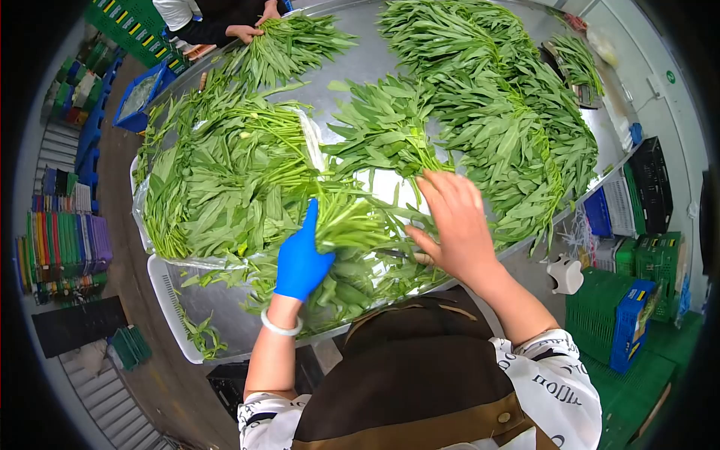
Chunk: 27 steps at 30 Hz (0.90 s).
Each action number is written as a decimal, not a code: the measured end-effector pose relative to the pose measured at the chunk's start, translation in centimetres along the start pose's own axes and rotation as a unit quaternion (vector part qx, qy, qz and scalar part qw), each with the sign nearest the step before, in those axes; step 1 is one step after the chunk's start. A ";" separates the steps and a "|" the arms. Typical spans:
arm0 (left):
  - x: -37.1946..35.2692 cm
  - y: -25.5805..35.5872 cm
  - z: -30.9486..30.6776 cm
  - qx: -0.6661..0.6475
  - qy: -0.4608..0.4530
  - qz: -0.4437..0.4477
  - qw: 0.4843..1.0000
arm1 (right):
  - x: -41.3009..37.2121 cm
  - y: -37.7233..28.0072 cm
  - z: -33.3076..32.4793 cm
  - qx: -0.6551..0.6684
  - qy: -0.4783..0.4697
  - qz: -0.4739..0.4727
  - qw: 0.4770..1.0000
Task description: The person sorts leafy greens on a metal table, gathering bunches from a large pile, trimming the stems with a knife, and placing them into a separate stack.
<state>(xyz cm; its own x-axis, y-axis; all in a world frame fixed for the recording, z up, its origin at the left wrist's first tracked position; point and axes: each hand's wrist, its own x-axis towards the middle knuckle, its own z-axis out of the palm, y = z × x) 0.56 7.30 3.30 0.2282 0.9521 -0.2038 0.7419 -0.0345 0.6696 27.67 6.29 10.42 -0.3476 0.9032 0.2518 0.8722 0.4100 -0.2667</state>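
Greens lie heaped loose at the left of the steel counter. The fanned rows at the right look already sorted, so perhaps half remains. At the near edge, the gloved left hand grips a bunch of long, fresh, narrow leaves. The right hand rests beside it, fingers spread wide.

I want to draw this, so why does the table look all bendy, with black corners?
In the head view, a wide fisheye lens bends everything: the shiny grey metal table curves like a bowl, and the corners go black. There too, light glares white off bare metal beside the bare right hand. The blue-gloved left hand and the long green leafy stalks look sharp.
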 end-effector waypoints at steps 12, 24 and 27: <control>-2.1 4.5 3.2 0.191 -0.006 0.266 0.945 | -0.9 -0.5 8.2 0.260 -0.223 -0.126 0.931; -5.0 4.3 0.1 0.048 0.317 0.314 0.894 | 1.3 3.8 4.0 0.734 -0.220 0.223 0.603; -4.6 4.4 2.2 -0.004 0.169 0.293 0.941 | 1.8 5.5 10.2 0.536 -0.302 0.245 0.750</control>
<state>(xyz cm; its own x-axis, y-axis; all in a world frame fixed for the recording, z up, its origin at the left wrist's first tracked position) 4.17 2.07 5.68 0.3831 0.8122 0.4400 0.5457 -0.5833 0.6017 28.35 11.44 -0.05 -0.4504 0.7393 -0.5007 0.2817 -0.4145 -0.8654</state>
